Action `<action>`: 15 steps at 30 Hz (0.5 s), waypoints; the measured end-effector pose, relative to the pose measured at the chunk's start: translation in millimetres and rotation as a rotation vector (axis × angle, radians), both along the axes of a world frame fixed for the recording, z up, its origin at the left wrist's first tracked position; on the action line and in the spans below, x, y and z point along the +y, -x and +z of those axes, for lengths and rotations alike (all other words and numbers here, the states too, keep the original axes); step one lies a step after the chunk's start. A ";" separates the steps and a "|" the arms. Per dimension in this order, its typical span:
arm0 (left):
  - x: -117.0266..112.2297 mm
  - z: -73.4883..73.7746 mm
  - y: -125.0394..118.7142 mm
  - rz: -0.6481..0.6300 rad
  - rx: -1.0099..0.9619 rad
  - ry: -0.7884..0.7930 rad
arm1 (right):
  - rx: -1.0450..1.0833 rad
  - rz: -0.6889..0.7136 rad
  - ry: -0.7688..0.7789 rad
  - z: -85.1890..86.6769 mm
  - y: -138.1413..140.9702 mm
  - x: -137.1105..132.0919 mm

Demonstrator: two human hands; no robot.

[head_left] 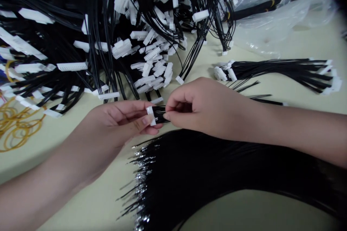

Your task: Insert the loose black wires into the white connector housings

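Observation:
My left hand (130,117) pinches a small white connector housing (151,116) between thumb and fingers. Black wires (159,113) run out of the housing's right side. On these wires my right hand (200,108) is closed, thumb against fingertips, just right of the connector. Whether it grips one wire or several I cannot tell. Below both hands lies a thick bundle of black wires (206,166) with shiny metal terminals (141,180) at its left end.
A large heap of black cables with white connectors (153,57) covers the back left. Yellow rubber bands (18,122) lie at the far left. A smaller wire bundle (279,70) rests at right, with a clear plastic bag (273,29) behind it on the pale table (89,202).

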State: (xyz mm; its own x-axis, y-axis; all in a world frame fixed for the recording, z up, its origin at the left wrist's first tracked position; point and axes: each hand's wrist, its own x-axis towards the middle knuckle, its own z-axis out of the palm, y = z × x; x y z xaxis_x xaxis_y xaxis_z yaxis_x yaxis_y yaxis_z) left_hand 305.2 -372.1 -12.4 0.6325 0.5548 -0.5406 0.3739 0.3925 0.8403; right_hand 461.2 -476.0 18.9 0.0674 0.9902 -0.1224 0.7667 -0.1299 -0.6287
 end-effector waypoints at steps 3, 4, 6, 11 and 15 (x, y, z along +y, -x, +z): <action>-0.9 1.5 -0.9 -0.007 -0.010 0.021 | -0.003 -0.016 0.010 -0.2 0.0 -0.2; -1.2 1.8 -1.0 -0.008 -0.012 0.025 | 0.003 -0.010 0.011 -1.2 -0.4 -0.2; -1.6 1.8 -0.5 -0.008 -0.009 0.027 | 0.010 0.014 -0.008 -3.9 -1.5 -0.2; -0.1 -0.2 2.0 -0.005 0.006 0.020 | -0.004 0.047 -0.027 -8.3 -3.6 0.2; 0.8 0.1 0.4 -0.015 0.010 0.016 | 0.005 0.060 -0.004 -6.6 -2.9 -0.2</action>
